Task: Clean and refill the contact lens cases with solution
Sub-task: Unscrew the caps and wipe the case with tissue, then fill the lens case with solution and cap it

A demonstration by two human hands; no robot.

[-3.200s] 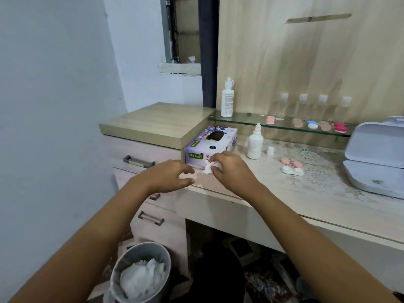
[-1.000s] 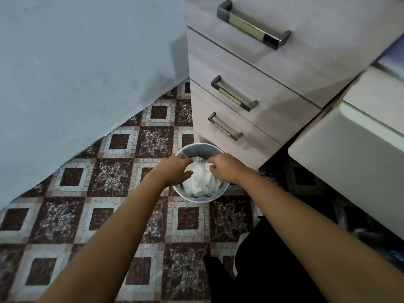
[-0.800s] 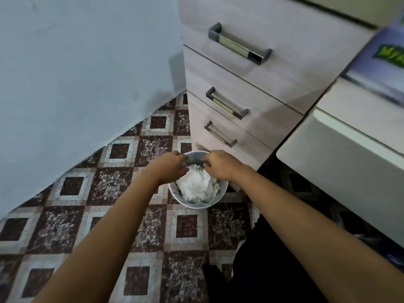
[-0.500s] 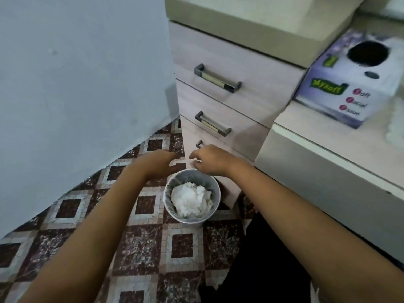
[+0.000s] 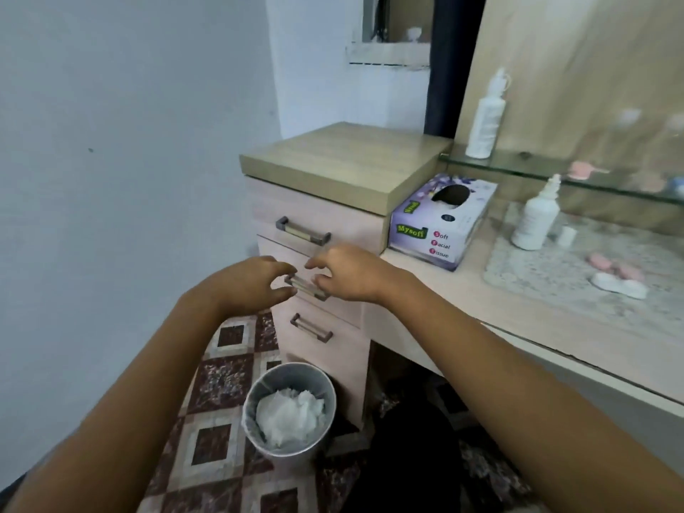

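Observation:
My left hand [image 5: 255, 281] and my right hand [image 5: 348, 272] hover side by side in front of the drawer unit, fingers loosely curled and holding nothing. A white and pink contact lens case [image 5: 618, 277] lies on the patterned mat [image 5: 555, 275] at the right. A white solution bottle [image 5: 535, 218] stands uncapped on the mat, its small cap [image 5: 566, 235] beside it. A taller white bottle [image 5: 485, 116] stands on the glass shelf [image 5: 533, 168], where more blurred pink cases [image 5: 584, 170] lie.
A purple tissue box [image 5: 442, 222] sits on the counter against the drawer unit [image 5: 318, 231]. A grey bin [image 5: 290, 409] full of crumpled white tissue stands on the tiled floor below the drawers. A blue-grey wall closes the left side.
Both hands dropped the tissue into the bin and rose from its rim to drawer height, empty. The view lifted from the floor back up toward the counter.

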